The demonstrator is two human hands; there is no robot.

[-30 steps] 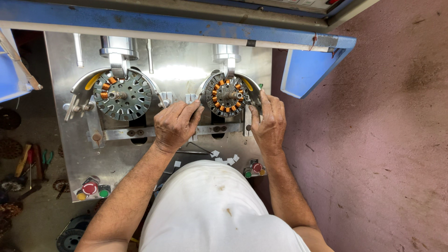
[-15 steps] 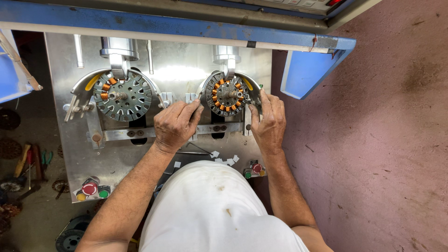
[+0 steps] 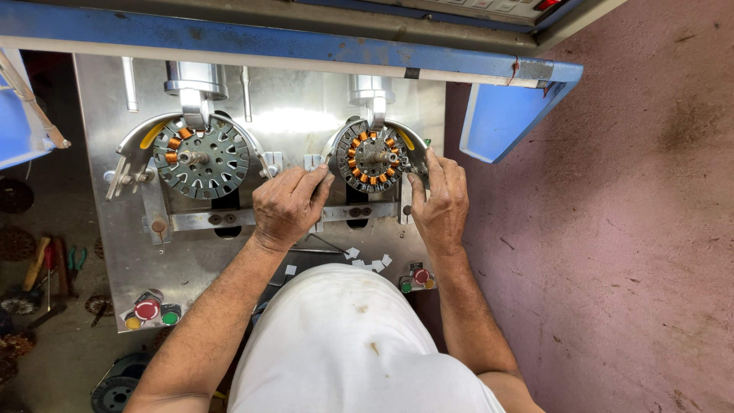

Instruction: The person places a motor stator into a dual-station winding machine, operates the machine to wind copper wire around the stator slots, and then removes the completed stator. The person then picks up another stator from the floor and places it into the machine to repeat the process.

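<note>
Two round stators are mounted on a steel machine plate [image 3: 306,115]. The right stator [image 3: 372,157] carries copper coils all around its ring. The left stator [image 3: 200,157] has only a few coils at its upper left. My left hand [image 3: 289,205] rests on the horizontal bar below, its fingertips touching the lower left edge of the right stator. My right hand [image 3: 441,200] is on the other side, thumb and fingers closed on the right arm of the curved guard [image 3: 413,145] around that stator.
A blue frame beam [image 3: 267,42] crosses the top, with a blue bin [image 3: 505,115] at the right. Red, green and yellow push buttons [image 3: 149,310] and a second button set [image 3: 417,279] sit at the plate's front. Small white paper slips [image 3: 367,264] lie near my body. Hand tools [image 3: 46,268] lie on the floor at left.
</note>
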